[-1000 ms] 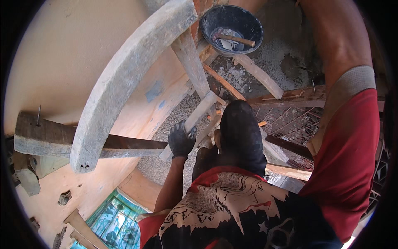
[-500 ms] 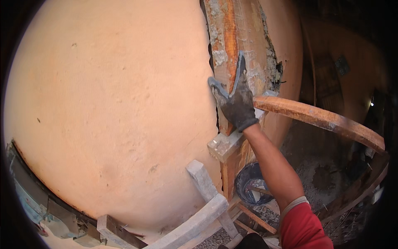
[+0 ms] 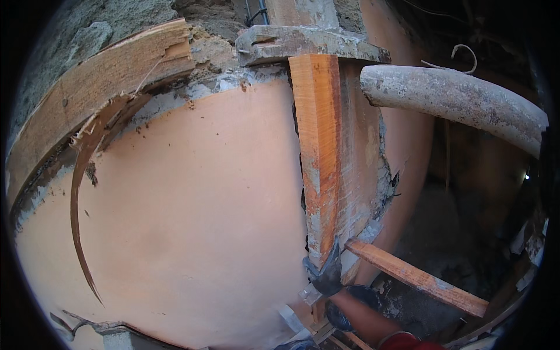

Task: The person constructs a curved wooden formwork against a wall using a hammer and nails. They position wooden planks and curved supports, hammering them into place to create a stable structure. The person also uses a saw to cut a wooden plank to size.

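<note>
An upright wooden post, orange-brown on its near face, runs along a cracked seam in the plastered wall. My right hand, in a dark glove with grey-blue fingers, is low on this post. Thumb and fingers lie on either side of the post's lower end, holding it. My bare forearm and red sleeve reach in from the lower right. The post's top meets a rough horizontal board. My left hand is out of view.
Orange plaster wall fills the left. A splintered beam crosses the upper left. A thick round pole and a wooden bar jut out to the right. A dark bucket stands below, behind my forearm.
The view has tilted upward, bringing the post's top, the splintered beam and the round pole into sight. My right hand now appears lower in the picture, still on the post.
</note>
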